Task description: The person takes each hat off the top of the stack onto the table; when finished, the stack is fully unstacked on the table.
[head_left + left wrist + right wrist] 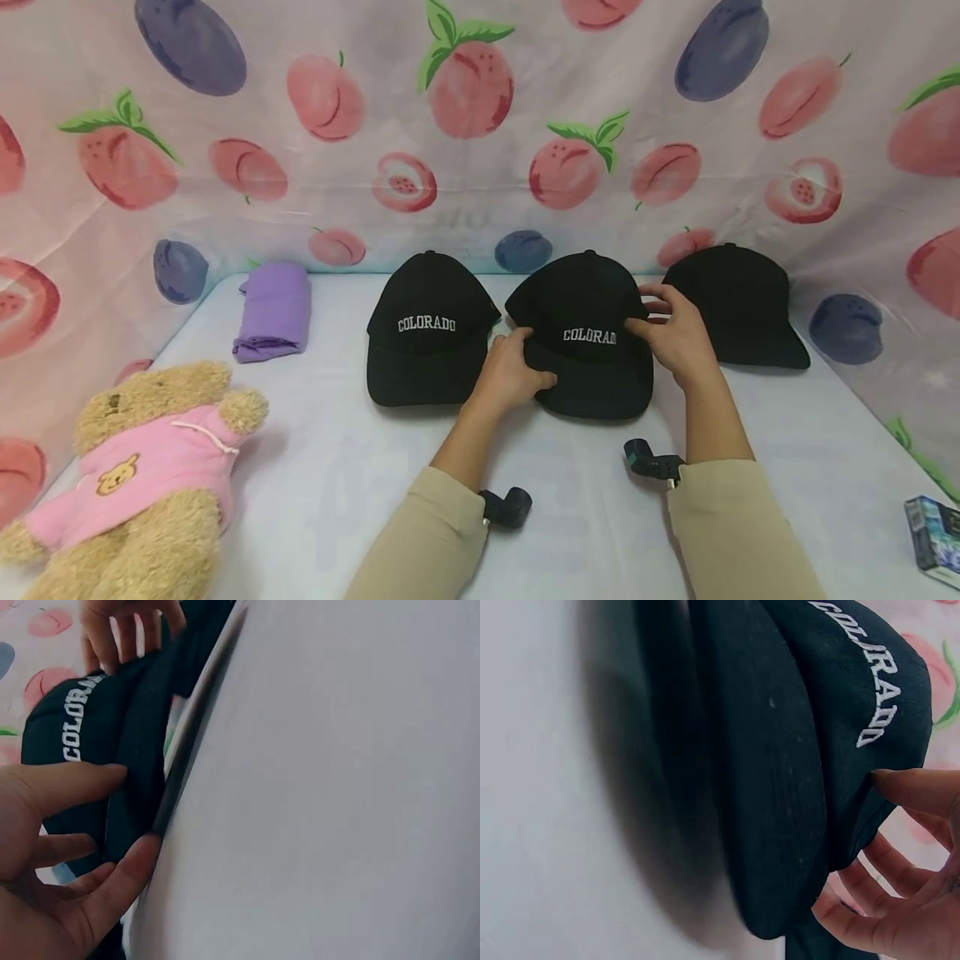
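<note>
A black baseball cap (588, 292) with white COLORADO lettering stands in the middle, its brim toward me. My left hand (510, 372) holds its left side, thumb over the brim and fingers at the side edge. On the other side, my right hand (678, 333) pinches the crown, thumb on the front beside the last letter, fingers behind. The right wrist view shows this cap (780, 750) with its brim edge above a soft shadow on the white surface. A second black COLORADO cap (429, 367) sits just left. Behind my right hand is a third black cap (738, 308), no lettering showing.
A folded purple cloth (276, 312) lies at the back left. Nearer on the left is a teddy bear (150, 467) in a pink top. A small box (933, 542) lies at the right edge. Fruit-printed fabric (450, 208) hangs behind the white table (315, 467).
</note>
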Demonstrator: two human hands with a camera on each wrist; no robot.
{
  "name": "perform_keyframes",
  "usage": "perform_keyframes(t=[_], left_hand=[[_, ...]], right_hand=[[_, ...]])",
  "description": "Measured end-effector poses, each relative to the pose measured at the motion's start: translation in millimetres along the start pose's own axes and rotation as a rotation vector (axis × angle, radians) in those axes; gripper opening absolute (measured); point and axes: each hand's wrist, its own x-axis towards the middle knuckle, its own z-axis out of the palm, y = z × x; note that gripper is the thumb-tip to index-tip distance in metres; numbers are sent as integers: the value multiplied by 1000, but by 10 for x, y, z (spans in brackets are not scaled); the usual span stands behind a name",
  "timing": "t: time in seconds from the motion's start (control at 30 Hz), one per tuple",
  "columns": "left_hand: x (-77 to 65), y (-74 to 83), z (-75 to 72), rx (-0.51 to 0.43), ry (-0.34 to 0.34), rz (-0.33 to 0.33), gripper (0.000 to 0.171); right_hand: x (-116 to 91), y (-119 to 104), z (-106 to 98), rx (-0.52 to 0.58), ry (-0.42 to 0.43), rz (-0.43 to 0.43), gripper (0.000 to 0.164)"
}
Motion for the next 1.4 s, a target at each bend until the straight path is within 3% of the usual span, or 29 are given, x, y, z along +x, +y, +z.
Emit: perform_keyframes(t=[0.27, 0.43, 0.57, 0.67, 0.77, 1.4], left_hand=[[29, 42, 72, 76, -44, -17, 83], [47, 119, 112, 150, -120, 6, 93], [60, 169, 145, 284, -150, 42, 100], [71, 174, 158, 410, -139, 57, 101], [75, 159, 157, 478, -132, 63, 102], [189, 178, 257, 507, -89, 87, 103]], right_hand=[[64, 201, 43, 82, -41, 80, 65], [80, 274, -25, 78, -40, 92, 67], [99, 303, -82, 42, -58, 72, 68], [119, 305, -103, 23, -88, 58, 69], [136, 304, -113, 14, -116, 50, 70], [294, 404, -171, -97, -122, -6, 73]])
